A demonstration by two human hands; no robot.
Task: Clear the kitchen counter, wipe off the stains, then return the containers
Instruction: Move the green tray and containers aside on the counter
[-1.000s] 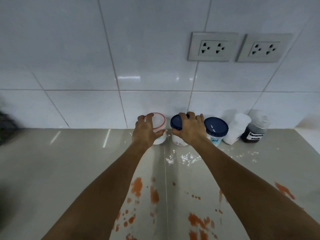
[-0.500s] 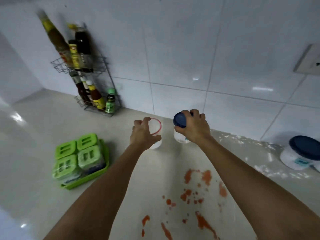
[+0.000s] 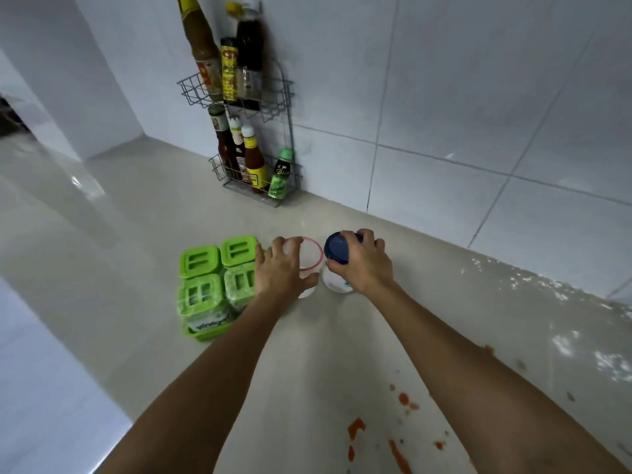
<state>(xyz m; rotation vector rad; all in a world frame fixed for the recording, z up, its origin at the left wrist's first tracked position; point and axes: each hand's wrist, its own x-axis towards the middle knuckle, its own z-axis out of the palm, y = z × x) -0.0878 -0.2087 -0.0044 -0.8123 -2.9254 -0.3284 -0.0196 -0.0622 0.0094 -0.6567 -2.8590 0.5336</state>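
Green lids catch the eye now: the green box set (image 3: 219, 282) sits on the table (image 3: 136, 234) just beside the left hand (image 3: 280, 268), where half a second ago a clear gap lay between them. Both hands have travelled leftward along the wall. The sockets and the other jars seen a second back are out of sight.

The left hand grips the red-rimmed tub (image 3: 309, 254) from above, fingers curled over its rim. The right hand (image 3: 366, 265) clasps the blue-lidded tub (image 3: 337, 248) by its lid, just beside the first tub. Whether the tubs rest on the table or hang just over it I cannot tell.

The orange stains (image 3: 355, 429) now lie near the right forearm, nearer than the hands, and white powder (image 3: 561, 343) streaks the pale, glossy table off to the right. A wire rack (image 3: 191, 92) of sauce bottles is set against the white tiled wall (image 3: 444, 97), beyond the green set.
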